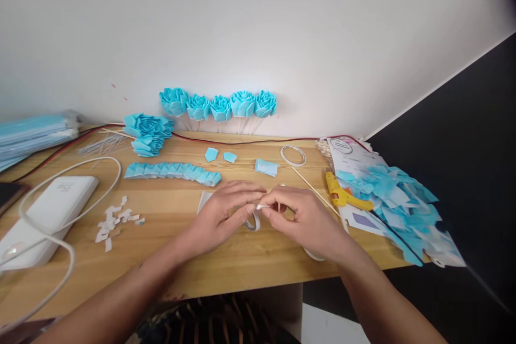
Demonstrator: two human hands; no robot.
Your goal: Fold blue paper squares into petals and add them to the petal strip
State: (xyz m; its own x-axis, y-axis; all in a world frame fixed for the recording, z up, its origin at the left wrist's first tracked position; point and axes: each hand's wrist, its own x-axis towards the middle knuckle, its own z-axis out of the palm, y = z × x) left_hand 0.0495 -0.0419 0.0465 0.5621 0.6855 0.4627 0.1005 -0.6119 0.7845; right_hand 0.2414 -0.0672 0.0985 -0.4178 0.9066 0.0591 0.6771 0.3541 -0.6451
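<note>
Behind the left hand (223,212), a white ring (257,222) is partly hidden.

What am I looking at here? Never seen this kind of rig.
No machine: it's one picture from a camera worn on a person's head, looking forward and down at their bare hands. The right hand pinches a small white strip; the left hand is right beside it, its exact grip unclear. On the wooden table, blue flowers on sticks stand along the wall. Nearer lie a row of folded blue petals and white scraps. A white power bank is at left; a yellow glue gun and blue cut pieces at right.
</note>
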